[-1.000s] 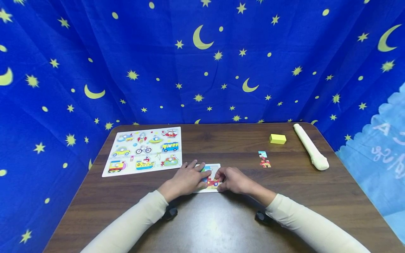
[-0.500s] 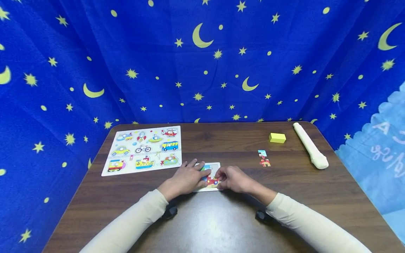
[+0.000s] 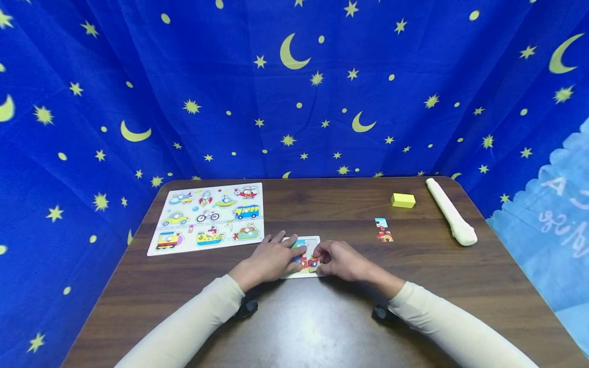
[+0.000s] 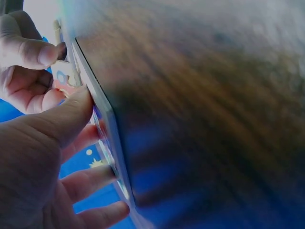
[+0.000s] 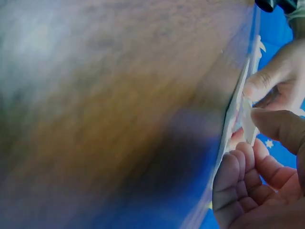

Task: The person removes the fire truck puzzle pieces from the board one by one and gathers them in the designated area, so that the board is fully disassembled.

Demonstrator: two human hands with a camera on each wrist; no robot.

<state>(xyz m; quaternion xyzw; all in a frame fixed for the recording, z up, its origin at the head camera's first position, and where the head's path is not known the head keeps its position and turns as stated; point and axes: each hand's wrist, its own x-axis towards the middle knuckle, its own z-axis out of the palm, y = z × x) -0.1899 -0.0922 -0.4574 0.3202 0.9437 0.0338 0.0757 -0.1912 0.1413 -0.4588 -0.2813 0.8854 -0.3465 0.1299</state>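
My left hand [image 3: 271, 258] lies with spread fingers on a small jigsaw board [image 3: 301, 276] near the table's middle, its fingertips pressing on the picture. From the board's right side, my right hand [image 3: 341, 260] pinches a red jigsaw piece [image 3: 314, 263] between thumb and fingers. In the right wrist view the held piece [image 5: 249, 125] stands tilted against the board, its pale back showing. The left wrist view shows the left thumb [image 4: 76, 107] right beside the piece [image 4: 66, 76]. Part of the picture is hidden beneath the left hand.
Two loose jigsaw pieces, one blue and white [image 3: 381, 223] and one red [image 3: 385, 236], lie to the right. Behind them are a yellow block [image 3: 403, 200] and a long cream-coloured, club-like object [image 3: 451, 212]. A vehicle puzzle board [image 3: 207, 219] lies at the left.
The red piece in my right hand has tilted up from the jigsaw board, with its pale lower edge now showing. My left hand has stayed in place.
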